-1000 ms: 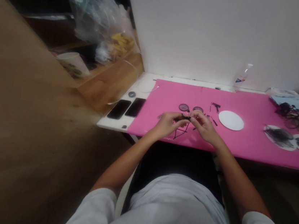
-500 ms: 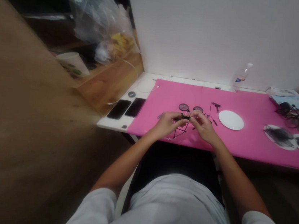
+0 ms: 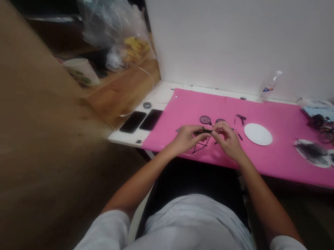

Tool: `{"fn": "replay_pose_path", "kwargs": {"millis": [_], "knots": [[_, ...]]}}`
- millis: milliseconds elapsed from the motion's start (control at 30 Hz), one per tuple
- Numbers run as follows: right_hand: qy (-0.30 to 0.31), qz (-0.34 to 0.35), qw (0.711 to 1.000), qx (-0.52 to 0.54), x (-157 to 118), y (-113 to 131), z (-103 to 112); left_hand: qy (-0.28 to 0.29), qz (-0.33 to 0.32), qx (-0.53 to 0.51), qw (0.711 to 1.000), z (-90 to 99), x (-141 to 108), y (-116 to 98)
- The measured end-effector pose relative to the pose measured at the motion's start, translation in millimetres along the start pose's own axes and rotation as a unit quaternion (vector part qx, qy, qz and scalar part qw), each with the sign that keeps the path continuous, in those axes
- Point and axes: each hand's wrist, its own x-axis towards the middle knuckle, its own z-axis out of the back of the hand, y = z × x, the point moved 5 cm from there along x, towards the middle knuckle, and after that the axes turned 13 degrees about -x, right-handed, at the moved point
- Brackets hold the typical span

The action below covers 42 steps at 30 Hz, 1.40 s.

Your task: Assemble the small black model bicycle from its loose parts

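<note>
Grasping with left hand (image 3: 187,139), fingertips closed on the left end of a small dark part (image 3: 204,131); lying crosswise between both hands, beyond a thin black bicycle frame (image 3: 203,145); pinched at its right end by right hand (image 3: 227,141), equally near.

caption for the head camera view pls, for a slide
Both hands pinch a small dark part above a pink sheet, near a white plate.
</note>
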Motion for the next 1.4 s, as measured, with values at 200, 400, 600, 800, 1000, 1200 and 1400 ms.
{"fn": "replay_pose_path", "kwargs": {"millis": [200,400,600,800,1000,1200,1400], "knots": [[-0.015,-0.013,1.0,0.007,-1.3,-6.1,1.4,-0.002,0.001,-0.001,1.0,-0.2,0.1,3.2],[-0.015,-0.027,0.999,0.016,-0.7,-8.9,-0.4,-0.006,0.013,-0.042,0.999,-2.0,1.1,5.1],[-0.017,-0.023,0.999,0.029,0.2,-10.8,-1.3,-0.007,0.019,-0.051,0.998,-2.8,1.7,8.0],[0.008,-0.056,0.997,0.047,0.5,-17.3,-3.5,0.004,0.006,-0.028,1.0,-2.6,1.4,9.8],[0.03,-0.075,0.996,0.046,0.1,-20.4,-2.7,0.02,-0.014,0.008,1.0,-2.9,2.2,9.6],[0.045,-0.087,0.994,0.055,-0.5,-24.2,-2.8,0.039,-0.022,0.037,0.998,-4.7,2.4,6.5],[0.06,-0.1,0.991,0.063,-1.0,-28.2,-3.6,0.049,-0.019,0.057,0.997,-4.6,2.4,5.5]]}}
